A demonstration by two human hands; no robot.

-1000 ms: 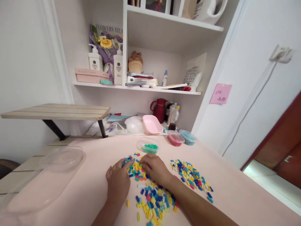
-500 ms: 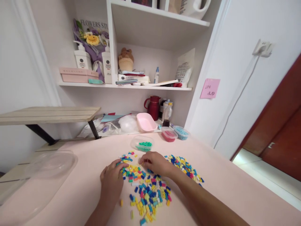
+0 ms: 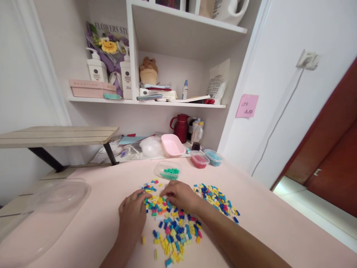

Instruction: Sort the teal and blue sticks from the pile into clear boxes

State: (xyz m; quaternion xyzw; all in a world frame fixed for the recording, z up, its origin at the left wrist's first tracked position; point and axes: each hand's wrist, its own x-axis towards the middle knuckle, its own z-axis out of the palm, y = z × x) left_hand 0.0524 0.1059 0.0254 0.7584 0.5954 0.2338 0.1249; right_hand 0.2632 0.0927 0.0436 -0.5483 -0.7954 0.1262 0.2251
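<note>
Across a pink-covered desk (image 3: 114, 178), the L hand (image 3: 132, 212) & R hand (image 3: 182, 195) flank a middle heap (image 3: 157, 203) of small mixed-colour bricks, w/ spills & mix-ups the likeliest trouble, by our read. Far L, a clear plastic tray (image 3: 60, 203) sits well apart; prob. only a wide elbow swing would shift it. Beside the L forearm, a stray yellow brick (image 3: 143, 240) could get brushed away if the arm slides. Mid-desk, the clear tub (image 3: 160, 172) of green bricks stands just beyond the R knuckles; a careless knock might tip it & mix colours. Lower down, the front heap (image 3: 177, 232) nearly meets the middle one, so a dragging wrist could blend the 2. Farther R, the right heap (image 3: 220, 201) lies nr the R forearm, at risk of scatter if that arm swings out.

As to grip, L to R: the L hand is palm down at the middle heap's L edge, thumb & forefinger parted, grip loose, no brick seen in it. Bricks lie directly btwn the hands, a few right by the L thumb. The R hand dips at the heap's R edge, fingers bent twd the bricks; can't tell if its grip has closed on one, b/c the tips are partly hidden. The right heap is past the R wrist, outside either grip.
</note>
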